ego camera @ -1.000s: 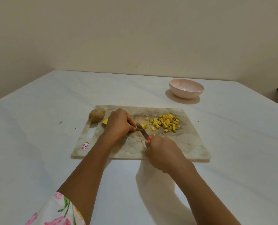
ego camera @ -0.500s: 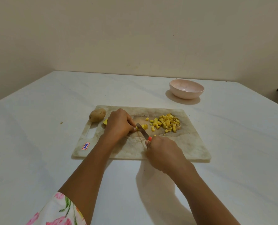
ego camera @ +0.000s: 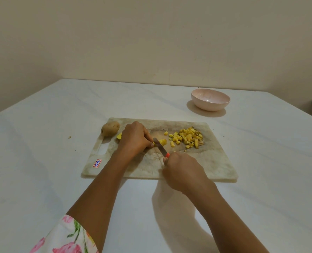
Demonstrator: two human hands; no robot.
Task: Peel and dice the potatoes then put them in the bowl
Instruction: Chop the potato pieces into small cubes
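A small white sticker [ego camera: 97, 163] with a red border is sitting on the lower left corner of the cutting board [ego camera: 215, 161], reading "10A" in blue handwriting. The board is a pale, marbled, stained rectangle with a slot handle at its left end, lying at the centre of the frame on a smooth white table [ego camera: 42, 161] with faint grey veining.

The left hand [ego camera: 135, 137] is curling over a peeled potato piece [ego camera: 163, 142], pinning it to the board. The right hand [ego camera: 182, 170] is wrapping round the orange handle of a knife [ego camera: 159, 146], whose narrow metal blade is resting against that piece.

Just right of the blade, diced potato [ego camera: 188, 137] is lying in a loose heap of small yellow cubes. An unpeeled potato [ego camera: 110, 128], brown and oval, is sitting at the board's upper left corner. The bowl [ego camera: 210, 99], pale pink and glossy, is standing beyond the board at upper right, well apart from the cubes.

A plain cream wall [ego camera: 151, 42] is filling the upper frame. A floral sleeve [ego camera: 66, 236] is showing at lower left.
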